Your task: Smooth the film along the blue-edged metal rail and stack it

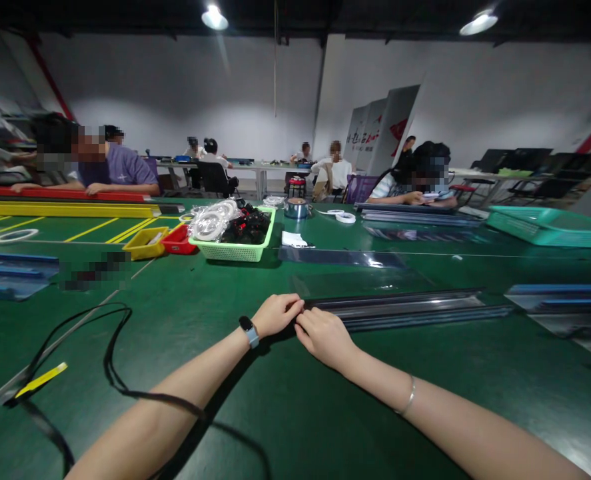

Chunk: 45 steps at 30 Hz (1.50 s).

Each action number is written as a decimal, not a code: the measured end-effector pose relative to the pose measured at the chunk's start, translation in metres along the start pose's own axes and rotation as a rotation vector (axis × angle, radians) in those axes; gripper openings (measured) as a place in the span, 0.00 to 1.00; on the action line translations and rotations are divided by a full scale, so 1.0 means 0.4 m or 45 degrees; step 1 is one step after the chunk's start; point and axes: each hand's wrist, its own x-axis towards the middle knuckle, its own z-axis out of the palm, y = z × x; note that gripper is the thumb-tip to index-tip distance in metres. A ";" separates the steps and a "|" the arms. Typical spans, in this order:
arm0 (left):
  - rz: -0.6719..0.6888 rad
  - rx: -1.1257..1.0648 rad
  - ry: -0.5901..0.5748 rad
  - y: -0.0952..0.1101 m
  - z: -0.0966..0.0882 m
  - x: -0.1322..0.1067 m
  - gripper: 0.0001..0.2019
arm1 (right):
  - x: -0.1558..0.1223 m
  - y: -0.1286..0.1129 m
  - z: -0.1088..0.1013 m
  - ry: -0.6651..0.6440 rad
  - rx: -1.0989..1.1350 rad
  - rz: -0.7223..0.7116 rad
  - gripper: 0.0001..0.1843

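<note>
A black cable (108,357) loops over the green table (345,420); beyond it sit 2 small trays, yellow (145,248) and red (179,245), beside a light-green basket (232,253). The left hand (278,313), fingers bent inward, meets the left end of dark channel strips (405,311). The right hand (325,337) curls there too; I cannot tell either grip. The strips lie rightward along the table.

Black strip (400,311), green tabletop (320,427)
</note>
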 end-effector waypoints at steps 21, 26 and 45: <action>0.129 0.364 0.036 -0.040 0.031 -0.035 0.17 | -0.123 0.107 -0.079 -0.158 0.056 -0.117 0.07; 0.134 0.399 0.029 -0.038 0.023 -0.037 0.17 | -0.150 0.152 -0.080 -0.117 0.009 -0.117 0.09; 0.097 0.380 0.007 -0.033 0.028 -0.010 0.15 | -0.166 0.284 -0.049 -0.032 0.066 -0.154 0.18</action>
